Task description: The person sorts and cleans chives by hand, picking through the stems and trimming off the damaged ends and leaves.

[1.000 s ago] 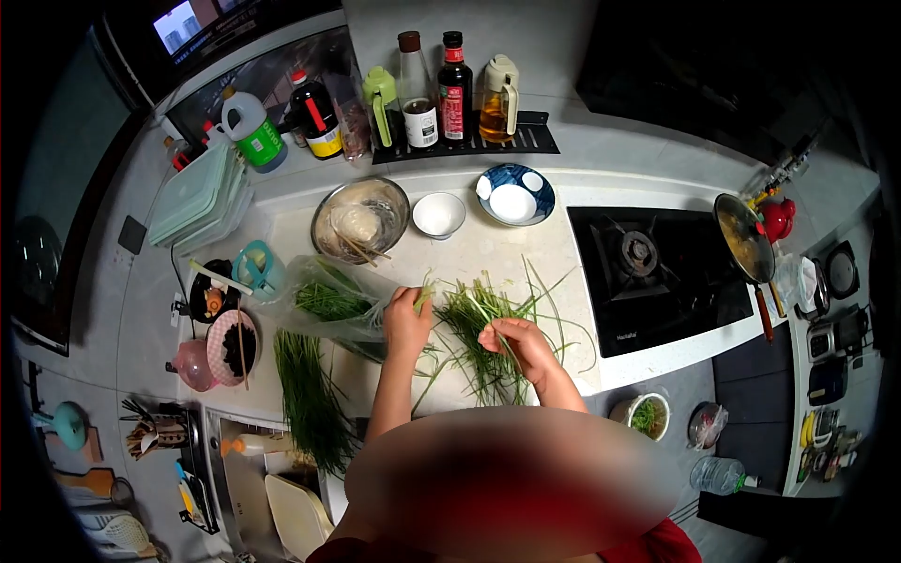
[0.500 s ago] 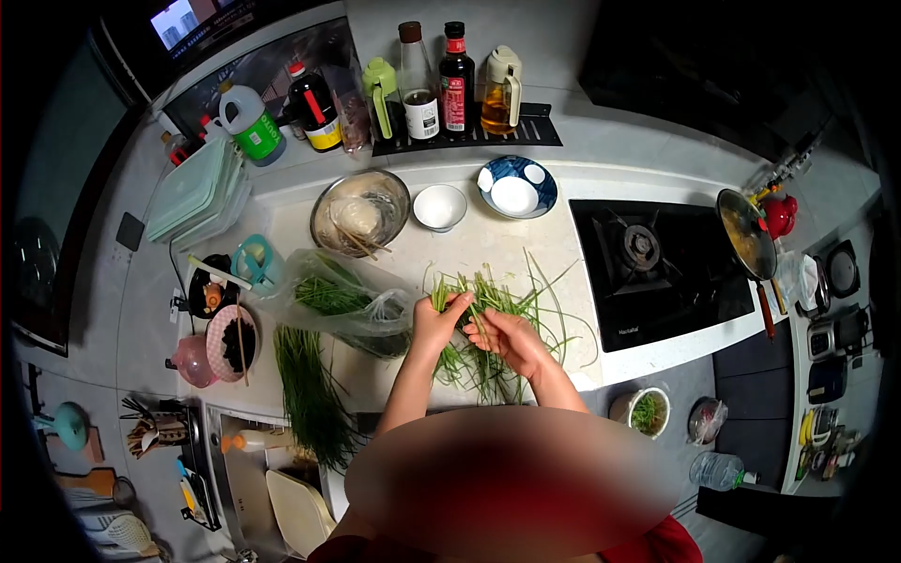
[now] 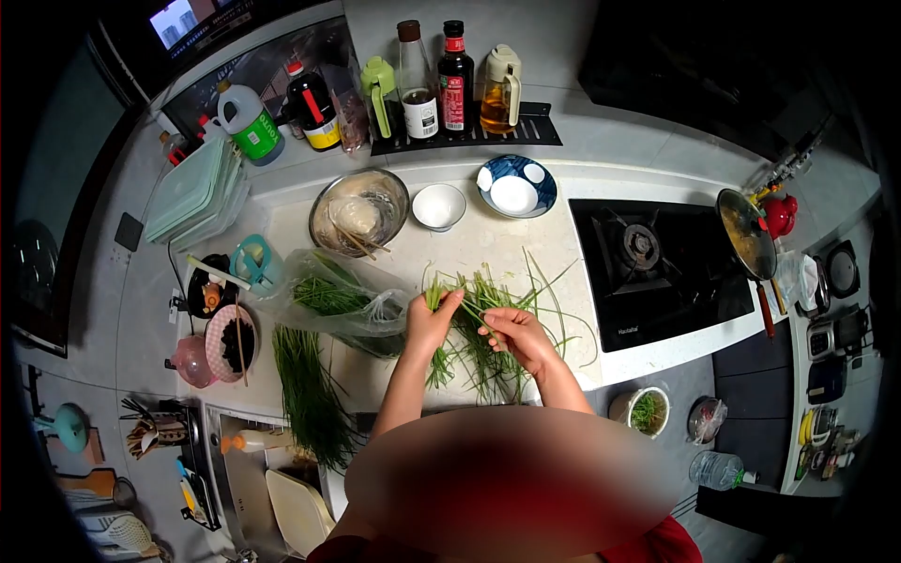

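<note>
My left hand [image 3: 432, 321] is closed around a small bunch of garlic chives [image 3: 433, 296], its thumb pressed on the stems. Just to the right, my right hand [image 3: 519, 336] pinches thin chive strands between thumb and fingers. Under and around both hands lies a loose pile of chives [image 3: 493, 371] on the pale countertop [image 3: 394, 380], long stalks fanning to the right. A clear plastic bag [image 3: 380, 314] holding more chives sits left of my left hand. Farther left, a thick dark-green bundle of chives [image 3: 305, 394] hangs over the counter's front edge.
A metal bowl [image 3: 324, 225] with chopsticks, a white bowl [image 3: 439, 206] and a blue patterned bowl [image 3: 521, 206] stand behind. The gas stove [image 3: 648, 281] is at right, the sink [image 3: 249, 479] at lower left. A bin [image 3: 641, 411] with green scraps stands on the floor.
My right hand has shifted slightly right, widening the gap between the hands. My left hand has moved slightly left, still holding its bunch.
</note>
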Demonstrator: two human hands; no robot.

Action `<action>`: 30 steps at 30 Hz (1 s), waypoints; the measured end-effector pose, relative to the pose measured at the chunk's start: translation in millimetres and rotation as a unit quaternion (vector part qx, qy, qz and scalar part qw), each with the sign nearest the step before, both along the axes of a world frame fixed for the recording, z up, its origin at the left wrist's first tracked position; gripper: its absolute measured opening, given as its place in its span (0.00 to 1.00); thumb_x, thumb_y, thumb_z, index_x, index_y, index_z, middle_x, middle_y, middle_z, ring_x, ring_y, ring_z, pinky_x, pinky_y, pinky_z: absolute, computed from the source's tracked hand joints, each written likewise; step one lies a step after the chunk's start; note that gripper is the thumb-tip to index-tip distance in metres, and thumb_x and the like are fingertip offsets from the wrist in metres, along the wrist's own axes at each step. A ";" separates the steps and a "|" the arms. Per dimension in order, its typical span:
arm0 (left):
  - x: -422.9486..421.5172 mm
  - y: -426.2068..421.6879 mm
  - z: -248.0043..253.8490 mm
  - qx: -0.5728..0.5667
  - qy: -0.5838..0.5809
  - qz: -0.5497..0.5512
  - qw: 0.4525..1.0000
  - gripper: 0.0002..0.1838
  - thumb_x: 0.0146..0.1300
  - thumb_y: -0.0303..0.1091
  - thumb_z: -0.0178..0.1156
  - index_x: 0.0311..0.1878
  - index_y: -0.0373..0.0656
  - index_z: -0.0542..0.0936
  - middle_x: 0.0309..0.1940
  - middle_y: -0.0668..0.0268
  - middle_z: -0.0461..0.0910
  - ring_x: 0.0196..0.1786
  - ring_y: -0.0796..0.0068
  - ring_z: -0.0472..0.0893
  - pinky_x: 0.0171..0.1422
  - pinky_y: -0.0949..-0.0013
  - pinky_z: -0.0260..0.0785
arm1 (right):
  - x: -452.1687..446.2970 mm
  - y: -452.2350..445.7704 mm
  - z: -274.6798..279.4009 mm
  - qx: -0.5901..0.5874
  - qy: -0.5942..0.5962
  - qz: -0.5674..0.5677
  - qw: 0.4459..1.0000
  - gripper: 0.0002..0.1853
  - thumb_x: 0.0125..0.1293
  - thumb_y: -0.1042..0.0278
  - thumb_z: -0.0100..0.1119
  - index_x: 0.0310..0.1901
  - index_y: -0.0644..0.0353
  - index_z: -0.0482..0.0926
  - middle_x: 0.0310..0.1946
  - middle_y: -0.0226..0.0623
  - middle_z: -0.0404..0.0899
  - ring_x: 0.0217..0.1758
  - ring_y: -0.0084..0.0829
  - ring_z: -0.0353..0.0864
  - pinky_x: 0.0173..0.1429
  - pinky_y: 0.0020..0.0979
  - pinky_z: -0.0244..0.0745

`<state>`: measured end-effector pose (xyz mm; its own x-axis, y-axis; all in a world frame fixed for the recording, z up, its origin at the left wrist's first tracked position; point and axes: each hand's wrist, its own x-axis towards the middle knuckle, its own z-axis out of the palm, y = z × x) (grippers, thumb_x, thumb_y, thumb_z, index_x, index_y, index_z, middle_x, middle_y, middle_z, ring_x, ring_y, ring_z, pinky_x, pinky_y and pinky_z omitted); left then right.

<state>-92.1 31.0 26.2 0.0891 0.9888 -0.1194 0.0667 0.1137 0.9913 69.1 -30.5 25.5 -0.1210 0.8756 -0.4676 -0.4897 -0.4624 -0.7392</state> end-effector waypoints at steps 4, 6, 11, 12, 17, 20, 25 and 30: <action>-11.9 10.8 -11.0 0.007 -0.072 0.097 0.993 0.14 0.57 0.36 0.59 0.21 0.40 0.69 0.17 0.77 0.65 0.21 0.86 0.61 0.24 0.77 0.55 | 5.3 -0.8 -6.2 -0.013 -0.015 -0.043 0.999 0.08 0.57 0.70 0.57 0.38 0.62 0.77 0.28 0.33 0.79 0.22 0.17 0.74 0.25 0.16 0.69; -17.8 14.0 -10.8 0.019 -0.076 0.132 0.988 0.14 0.58 0.36 0.58 0.21 0.40 0.69 0.17 0.77 0.64 0.21 0.86 0.60 0.25 0.77 0.54 | 11.4 0.1 -15.2 -0.029 -0.012 -0.077 0.997 0.08 0.57 0.71 0.58 0.38 0.62 0.77 0.27 0.32 0.79 0.22 0.16 0.73 0.23 0.15 0.70; -27.9 18.6 -16.1 0.013 -0.069 0.199 0.977 0.13 0.59 0.37 0.55 0.27 0.37 0.72 0.22 0.71 0.71 0.26 0.82 0.65 0.31 0.75 0.60 | 28.5 2.1 -60.0 -0.047 0.015 -0.175 0.983 0.07 0.57 0.73 0.57 0.37 0.62 0.77 0.26 0.31 0.78 0.20 0.15 0.73 0.22 0.14 0.71; -30.4 19.2 -17.2 0.009 -0.071 0.209 0.975 0.13 0.60 0.38 0.55 0.28 0.37 0.72 0.23 0.71 0.71 0.26 0.81 0.66 0.32 0.75 0.60 | 33.1 2.0 -69.6 -0.051 0.016 -0.193 0.980 0.06 0.57 0.74 0.57 0.37 0.62 0.77 0.26 0.31 0.78 0.20 0.15 0.73 0.22 0.14 0.71; -40.4 20.8 -36.8 0.036 -0.069 0.201 0.976 0.13 0.62 0.38 0.50 0.31 0.36 0.74 0.25 0.69 0.74 0.28 0.80 0.68 0.34 0.75 0.61 | 45.5 -2.5 -112.5 -0.082 -0.149 -0.249 0.953 0.03 0.56 0.71 0.57 0.33 0.59 0.76 0.23 0.28 0.76 0.20 0.18 0.71 0.23 0.18 0.66; -46.8 13.9 -36.7 0.030 -0.025 0.134 0.990 0.16 0.64 0.40 0.46 0.29 0.37 0.73 0.22 0.69 0.73 0.25 0.80 0.67 0.32 0.75 0.61 | 48.7 2.8 -162.5 0.013 -0.298 -0.224 0.928 0.03 0.56 0.72 0.56 0.32 0.60 0.77 0.22 0.26 0.75 0.20 0.16 0.69 0.23 0.16 0.62; -34.5 0.4 -21.3 0.060 -0.058 0.107 0.991 0.20 0.67 0.42 0.39 0.25 0.39 0.70 0.18 0.70 0.69 0.20 0.82 0.63 0.28 0.74 0.61 | 21.5 26.3 -154.5 0.071 -0.455 -0.097 0.882 0.09 0.54 0.63 0.60 0.32 0.60 0.80 0.26 0.38 0.80 0.27 0.29 0.79 0.34 0.27 0.71; -43.2 -7.8 -28.0 -0.056 -0.135 0.119 0.982 0.16 0.66 0.40 0.43 0.29 0.37 0.70 0.22 0.67 0.72 0.22 0.79 0.67 0.30 0.71 0.64 | -4.5 38.0 -146.6 0.102 -0.731 0.060 0.672 0.08 0.48 0.59 0.60 0.28 0.52 0.80 0.27 0.37 0.78 0.32 0.39 0.77 0.38 0.34 0.72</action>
<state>-135.4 23.3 -1.8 -0.1000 0.9677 -0.2316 -0.2383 0.2027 0.9498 64.7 7.5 -121.1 0.2612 0.9647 -0.0347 0.8606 -0.2490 -0.4442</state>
